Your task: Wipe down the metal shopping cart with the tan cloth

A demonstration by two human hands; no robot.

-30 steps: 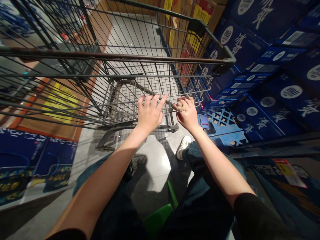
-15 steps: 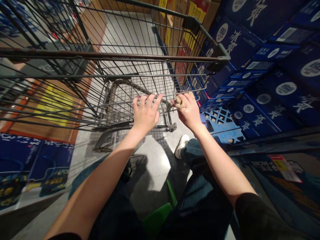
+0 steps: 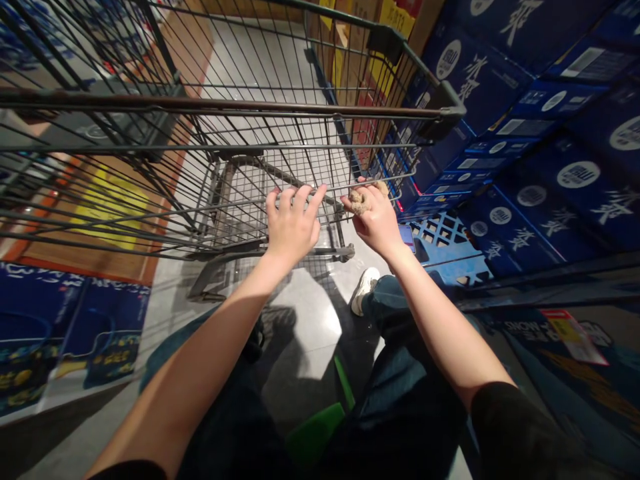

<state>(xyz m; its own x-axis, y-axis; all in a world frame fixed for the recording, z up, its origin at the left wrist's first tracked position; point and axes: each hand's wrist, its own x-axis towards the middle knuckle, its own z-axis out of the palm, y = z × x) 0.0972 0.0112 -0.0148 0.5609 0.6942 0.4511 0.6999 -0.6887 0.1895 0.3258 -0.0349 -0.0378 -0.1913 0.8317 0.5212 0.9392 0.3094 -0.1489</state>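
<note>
A dark wire shopping cart lies across the view in front of me. My left hand rests on its near wires, palm down, with the fingers spread and nothing in them. To its right, my right hand has its fingers curled at a near wire of the cart. A beige, knobbly thing shows at those fingers, perhaps shaggy or twisted cord, and part of it is hidden by the hand. What lies under the right palm cannot be seen.
Stacked blue cartons line the right side, some above a light blue plastic pallet. A wooden display ledge with a yellow sign stands left. Below me are a green object and a white shoe.
The view has shifted slightly. Both hands keep almost the same place at the cart's wires, and their grip looks unchanged.
</note>
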